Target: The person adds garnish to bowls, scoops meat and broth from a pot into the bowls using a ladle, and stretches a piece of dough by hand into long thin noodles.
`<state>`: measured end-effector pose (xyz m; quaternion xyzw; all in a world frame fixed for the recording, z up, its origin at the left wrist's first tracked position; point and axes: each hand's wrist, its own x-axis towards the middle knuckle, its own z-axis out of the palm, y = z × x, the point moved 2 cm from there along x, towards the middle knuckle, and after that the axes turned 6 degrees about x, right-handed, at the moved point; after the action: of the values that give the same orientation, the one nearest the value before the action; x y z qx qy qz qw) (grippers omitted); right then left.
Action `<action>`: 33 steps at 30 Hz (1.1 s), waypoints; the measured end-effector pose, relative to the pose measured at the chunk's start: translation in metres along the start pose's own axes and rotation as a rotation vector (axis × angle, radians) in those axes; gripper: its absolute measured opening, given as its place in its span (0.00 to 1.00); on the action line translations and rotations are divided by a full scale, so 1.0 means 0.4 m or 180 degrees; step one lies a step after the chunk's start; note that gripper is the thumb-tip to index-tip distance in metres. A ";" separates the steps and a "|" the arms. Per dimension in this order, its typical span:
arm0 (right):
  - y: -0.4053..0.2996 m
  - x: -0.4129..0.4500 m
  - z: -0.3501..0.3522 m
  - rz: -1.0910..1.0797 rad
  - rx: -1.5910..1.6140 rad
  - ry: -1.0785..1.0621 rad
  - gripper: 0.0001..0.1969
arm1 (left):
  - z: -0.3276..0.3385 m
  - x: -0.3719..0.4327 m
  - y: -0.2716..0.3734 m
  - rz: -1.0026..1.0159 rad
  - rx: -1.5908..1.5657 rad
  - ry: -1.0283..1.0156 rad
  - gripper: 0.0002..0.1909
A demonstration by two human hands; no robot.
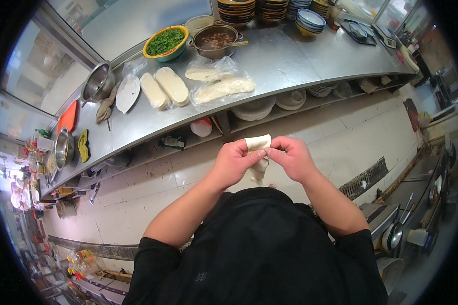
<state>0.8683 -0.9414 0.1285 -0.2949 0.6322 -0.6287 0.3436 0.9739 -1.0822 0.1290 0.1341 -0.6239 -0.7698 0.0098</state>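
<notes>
A folded strip of white dough point(258, 142) is held between both hands in front of the torso, its lower end hanging down. My left hand point(232, 160) pinches its left side with thumb and fingers. My right hand point(293, 157) grips the right edge, the two thumbs nearly touching. Beyond the hands, on the steel counter point(282, 57), lie two long dough slabs point(172, 85) side by side. More dough under clear plastic film point(226, 90) lies to their right. The fingers partly hide the held dough.
Behind the dough stand a basin of chopped greens point(165, 42) and a pot of brown food point(215, 40). Stacked bowls point(310, 21) are at the back. A white plate point(128, 93), a cloth point(106, 108) and a metal bowl point(99, 82) sit to the left. Dishes point(253, 108) fill the undershelf.
</notes>
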 end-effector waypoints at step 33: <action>-0.048 -0.050 -0.016 -0.1168 -0.1370 0.0986 0.06 | 0.021 -0.021 0.051 0.0431 0.1225 0.0510 0.15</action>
<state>0.8738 -0.9220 0.1487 -0.3707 0.7318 -0.5694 0.0540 0.9773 -1.0771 0.1518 0.1521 -0.7641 -0.6210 0.0853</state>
